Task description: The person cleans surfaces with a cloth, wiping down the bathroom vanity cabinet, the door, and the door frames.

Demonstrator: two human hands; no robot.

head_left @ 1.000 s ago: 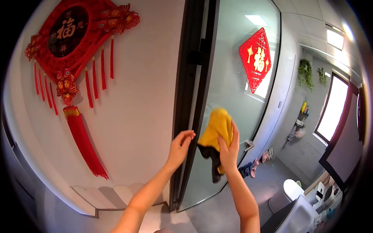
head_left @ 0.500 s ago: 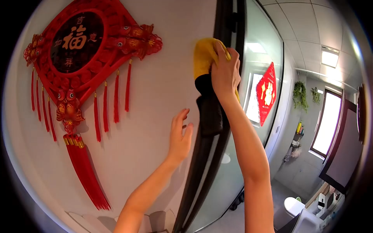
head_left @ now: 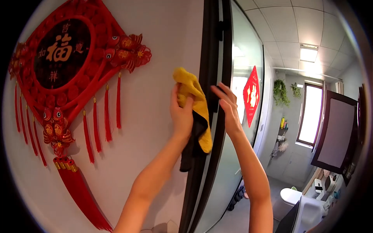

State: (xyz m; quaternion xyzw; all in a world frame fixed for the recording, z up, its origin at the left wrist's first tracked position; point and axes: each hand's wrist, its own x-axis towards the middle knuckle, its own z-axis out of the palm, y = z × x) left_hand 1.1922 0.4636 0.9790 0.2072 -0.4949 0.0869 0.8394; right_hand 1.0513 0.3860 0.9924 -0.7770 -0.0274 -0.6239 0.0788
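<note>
A yellow cloth with a dark side hangs in front of the black door frame. My left hand is closed around its upper part, thumb towards the right. The cloth's lower end drapes down to the right of that wrist. My right hand is off the cloth, its fingers spread and the fingertips at the dark edge of the frame; whether they touch it I cannot tell. Right of the frame is a frosted glass door bearing a red diamond-shaped sticker.
On the wall at left hangs a large red ornament with tassels. Beyond the glass are a toilet, a washbasin, a dark-framed cabinet, a window and hanging plants.
The cloth has passed from my right hand to my left and come lower. My right hand has opened and moved down. The whole view has shifted slightly.
</note>
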